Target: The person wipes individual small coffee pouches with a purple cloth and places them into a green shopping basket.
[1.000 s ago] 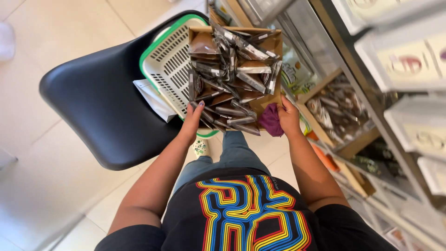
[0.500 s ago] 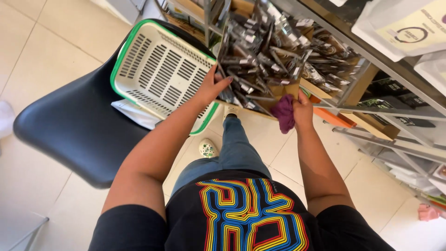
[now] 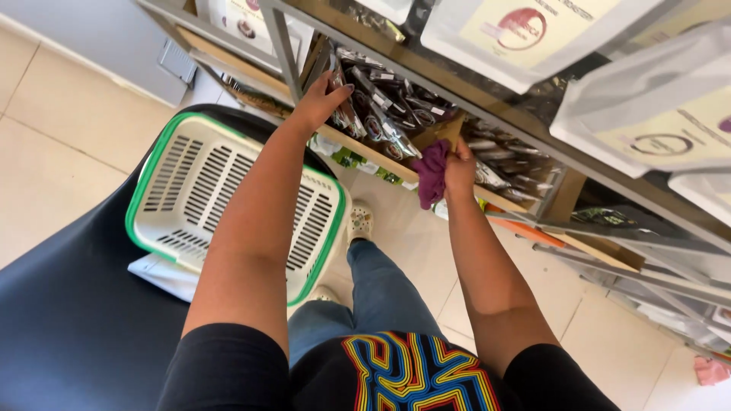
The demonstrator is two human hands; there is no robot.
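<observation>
Reaching up toward the metal shelf rack (image 3: 533, 144), the person had both arms stretched out over a black chair (image 3: 68, 327). The left hand (image 3: 324, 99) was pressed against the side of a cardboard box (image 3: 438, 133) packed with dark, glossy sachets (image 3: 381, 114); its fingers lay curled around the box's near left edge, thumb out, closed on the cardboard as far as the view showed. The right hand (image 3: 459, 169) gripped the box's lower right corner, fingers shut around it with a purple cloth (image 3: 430, 173) bunched in the same fist and hanging just below.

The box sat tilted at the mouth of a wooden shelf (image 3: 358, 148), partly under the upper glass shelf, so only its front showed. Judging by the heap of packets, it would handle as a moderately heavy but loose load: the cardboard looked thin and likely to flex, and the slick sachets could slide out if it tipped. A hold on both lower corners, as here, seemed the soundest place to take it.

On the chair seat rested a white plastic basket (image 3: 190, 190) with a green rim, lying upon some white papers (image 3: 164, 275). White packages (image 3: 655, 129) filled the shelf above, and pale floor tiles (image 3: 46, 175) lay beneath.
</observation>
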